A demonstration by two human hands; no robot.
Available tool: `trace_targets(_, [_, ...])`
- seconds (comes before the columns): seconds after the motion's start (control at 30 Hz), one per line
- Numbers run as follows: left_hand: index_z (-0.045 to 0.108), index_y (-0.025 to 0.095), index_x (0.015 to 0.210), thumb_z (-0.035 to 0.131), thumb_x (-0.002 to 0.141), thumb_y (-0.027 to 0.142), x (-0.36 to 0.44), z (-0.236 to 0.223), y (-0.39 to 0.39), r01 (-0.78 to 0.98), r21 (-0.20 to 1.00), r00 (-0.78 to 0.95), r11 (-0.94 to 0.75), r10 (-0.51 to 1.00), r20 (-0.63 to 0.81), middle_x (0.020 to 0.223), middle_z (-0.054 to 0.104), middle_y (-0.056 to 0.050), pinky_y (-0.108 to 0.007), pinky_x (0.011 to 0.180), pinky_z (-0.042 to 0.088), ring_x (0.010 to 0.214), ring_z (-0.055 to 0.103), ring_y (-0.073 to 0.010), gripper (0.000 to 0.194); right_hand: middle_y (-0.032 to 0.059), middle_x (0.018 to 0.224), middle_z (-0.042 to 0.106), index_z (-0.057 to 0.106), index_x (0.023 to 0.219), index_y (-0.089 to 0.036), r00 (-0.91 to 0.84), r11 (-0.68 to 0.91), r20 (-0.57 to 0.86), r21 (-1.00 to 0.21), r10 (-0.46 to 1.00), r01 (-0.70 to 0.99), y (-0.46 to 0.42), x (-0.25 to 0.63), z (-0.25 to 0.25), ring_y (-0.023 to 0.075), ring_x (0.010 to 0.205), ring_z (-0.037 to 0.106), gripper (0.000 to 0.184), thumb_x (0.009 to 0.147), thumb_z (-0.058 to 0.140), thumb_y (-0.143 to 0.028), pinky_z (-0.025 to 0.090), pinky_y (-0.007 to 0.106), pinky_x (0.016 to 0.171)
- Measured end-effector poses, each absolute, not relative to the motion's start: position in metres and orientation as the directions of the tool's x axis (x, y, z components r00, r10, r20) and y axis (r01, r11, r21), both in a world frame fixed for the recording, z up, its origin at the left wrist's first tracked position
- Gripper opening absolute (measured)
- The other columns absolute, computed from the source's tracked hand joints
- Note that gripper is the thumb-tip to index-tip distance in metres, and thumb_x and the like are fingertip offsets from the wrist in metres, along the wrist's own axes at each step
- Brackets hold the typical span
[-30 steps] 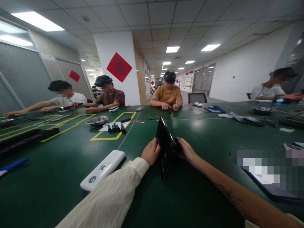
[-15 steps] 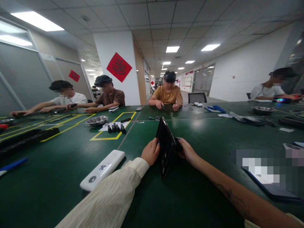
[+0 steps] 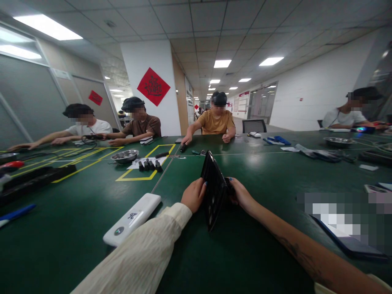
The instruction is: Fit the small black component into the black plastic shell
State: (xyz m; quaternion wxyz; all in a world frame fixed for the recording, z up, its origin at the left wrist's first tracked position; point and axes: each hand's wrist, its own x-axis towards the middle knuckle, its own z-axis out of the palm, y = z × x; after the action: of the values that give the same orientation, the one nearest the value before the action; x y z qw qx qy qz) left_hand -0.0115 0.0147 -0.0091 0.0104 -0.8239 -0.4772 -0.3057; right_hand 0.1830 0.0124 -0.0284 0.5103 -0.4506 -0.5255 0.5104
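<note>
Upright in front of me stands a glossy black flat panel (image 3: 212, 194), seen nearly edge-on, so its exact kind cannot be told. My left hand (image 3: 194, 194) is closed on its left side, thumb against the face. On the other side my right hand (image 3: 239, 192) grips a dark part at the panel's back, and its fingertips are partly hidden. Left of my left forearm lies a white power bank (image 3: 133, 218) marked 26.
Beyond sit a metal bowl (image 3: 125, 156) and several black cylindrical pieces (image 3: 150, 165) on paper. A blue-and-white object (image 3: 18, 213) is at far left, a dark flat device (image 3: 352, 245) at right. Across the green table (image 3: 260, 179) sits a person in an orange shirt (image 3: 216, 122); others sit left and right.
My hands and the panel have hardly moved. The person opposite has reached toward the left, setting a dark handheld object at the table. Hands at the far left have shifted slightly.
</note>
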Motion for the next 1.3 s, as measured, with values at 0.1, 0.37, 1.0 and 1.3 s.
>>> trace_targets(0.1, [0.041,0.021,0.078,0.019,0.091,0.035,-0.0113,-0.0081,0.0144,0.796,0.273,0.365,-0.541,0.787,0.497,0.077,0.056,-0.003,-0.029,0.072,0.044,0.078,0.056,-0.0164,0.029,-0.0042,0.058,0.052,0.044,0.1,-0.02,-0.085,0.064,0.069,-0.996,0.994,-0.056,0.0138,0.1832,-0.0301,0.0067,0.033,0.042,0.036,0.08,0.036,-0.05,0.023,0.017,0.028])
trace_targets(0.37, [0.04,0.021,0.077,0.019,0.091,0.035,-0.011,-0.0083,0.0144,0.79,0.284,0.367,-0.543,0.79,0.491,0.075,0.054,-0.003,-0.029,0.071,0.044,0.076,0.055,-0.0167,0.03,-0.0042,0.057,0.053,0.044,0.1,-0.02,-0.102,0.067,0.074,-0.995,0.992,-0.073,0.0145,0.1838,-0.0318,0.0067,0.032,0.042,0.037,0.08,0.036,-0.05,0.023,0.017,0.028])
trace_targets(1.0, [0.042,0.02,0.077,0.02,0.091,0.035,-0.011,-0.0072,0.0141,0.788,0.292,0.372,-0.542,0.797,0.477,0.077,0.055,-0.004,-0.03,0.071,0.044,0.076,0.055,-0.0172,0.031,-0.0039,0.058,0.053,0.045,0.1,-0.02,-0.105,0.087,0.094,-0.994,0.99,-0.073,0.015,0.1836,-0.0332,0.0067,0.033,0.041,0.037,0.08,0.038,-0.05,0.023,0.018,0.029])
trace_targets(1.3, [0.043,0.02,0.077,0.021,0.09,0.034,-0.0114,-0.0084,0.0154,0.78,0.311,0.365,-0.543,0.798,0.479,0.076,0.055,-0.003,-0.029,0.069,0.044,0.075,0.056,-0.0167,0.029,-0.0037,0.059,0.053,0.044,0.102,-0.021,-0.1,0.071,0.079,-0.995,0.992,-0.074,0.0157,0.1837,-0.0336,0.007,0.034,0.042,0.037,0.079,0.037,-0.049,0.024,0.018,0.029])
